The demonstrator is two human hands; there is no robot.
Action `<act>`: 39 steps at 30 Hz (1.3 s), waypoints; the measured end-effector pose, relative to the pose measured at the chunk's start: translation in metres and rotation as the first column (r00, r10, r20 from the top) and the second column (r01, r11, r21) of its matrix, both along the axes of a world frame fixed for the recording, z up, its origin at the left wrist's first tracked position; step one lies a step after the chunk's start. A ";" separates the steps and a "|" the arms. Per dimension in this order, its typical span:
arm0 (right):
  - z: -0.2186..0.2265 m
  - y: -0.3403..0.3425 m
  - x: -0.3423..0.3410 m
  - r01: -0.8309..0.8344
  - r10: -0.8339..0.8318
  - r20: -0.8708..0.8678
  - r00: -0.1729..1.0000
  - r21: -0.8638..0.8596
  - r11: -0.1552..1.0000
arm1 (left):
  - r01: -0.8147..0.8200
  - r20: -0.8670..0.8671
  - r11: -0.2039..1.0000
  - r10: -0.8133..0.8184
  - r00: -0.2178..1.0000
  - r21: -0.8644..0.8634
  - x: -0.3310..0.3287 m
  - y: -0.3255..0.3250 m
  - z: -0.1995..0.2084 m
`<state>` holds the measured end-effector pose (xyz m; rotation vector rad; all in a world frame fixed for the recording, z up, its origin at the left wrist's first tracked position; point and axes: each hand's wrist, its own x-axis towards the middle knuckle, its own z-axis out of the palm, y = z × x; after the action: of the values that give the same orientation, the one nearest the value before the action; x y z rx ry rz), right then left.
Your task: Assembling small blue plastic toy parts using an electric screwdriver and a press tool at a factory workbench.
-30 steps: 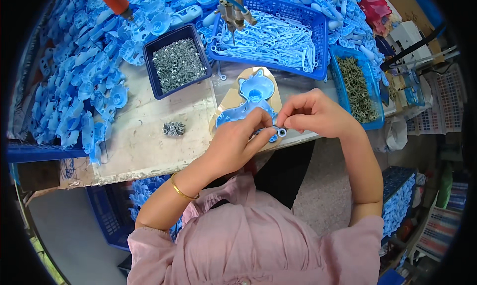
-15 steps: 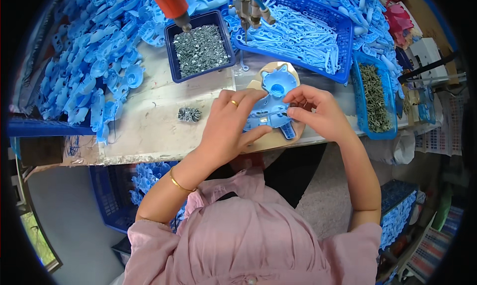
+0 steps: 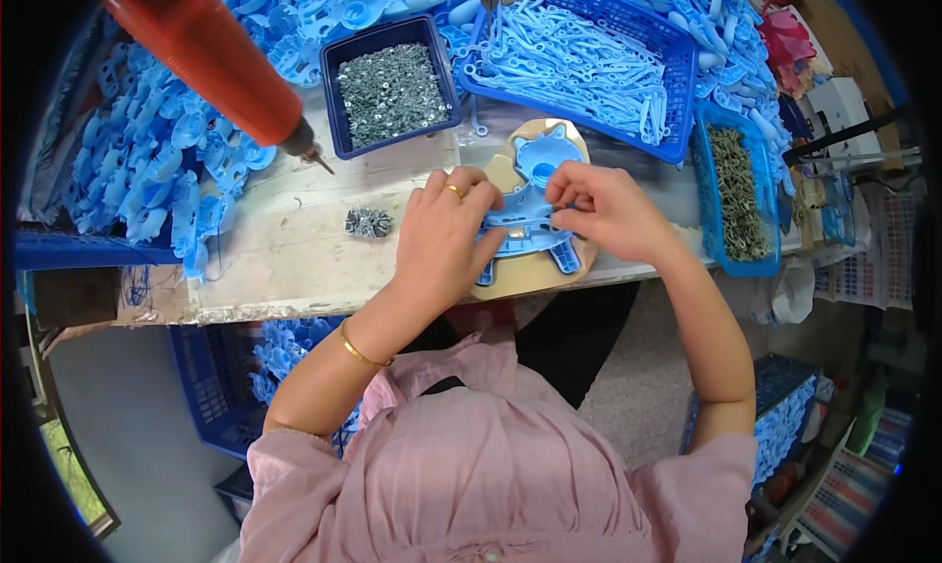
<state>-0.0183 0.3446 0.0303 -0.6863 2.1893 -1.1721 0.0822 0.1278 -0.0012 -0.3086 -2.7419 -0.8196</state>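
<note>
A blue plastic animal-shaped shell point(image 3: 531, 237), open side up, lies on a tan board point(image 3: 525, 284) near the table's front edge. My left hand point(image 3: 444, 231) grips the shell's left side, fingers bent over its far edge and thumb nearer me. On the right side of the shell, my right hand point(image 3: 610, 214) has thumb and fingertips pinched together just over it. Whatever lies between those fingertips is too small or hidden to name. A small clump of metal pieces point(image 3: 369, 222) sits on the table left of my left hand.
A red power screwdriver point(image 3: 221, 67) hangs at upper left, its bit over the table. Behind are a dark blue tray of small metal parts point(image 3: 456, 100) and a blue basket of plastic links point(image 3: 687, 102). A blue bin of screws point(image 3: 714, 259) stands right. Blue shells point(image 3: 147, 121) pile left.
The red screwdriver has swung left and lower. The metal nozzle at the top has shifted up. My right hand has moved slightly left along the shell, while my left hand stays at its side.
</note>
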 end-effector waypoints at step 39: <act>0.124 -0.179 -0.036 -0.152 -0.047 -0.471 0.881 -0.375 0.914 | -0.136 -0.140 0.946 0.098 0.985 -0.296 -0.090 -0.127 -0.004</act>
<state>-0.0546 0.1654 0.1541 -1.3229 2.3007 -1.5811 -0.0077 0.0007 -0.0054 -0.2418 -2.7325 -0.3325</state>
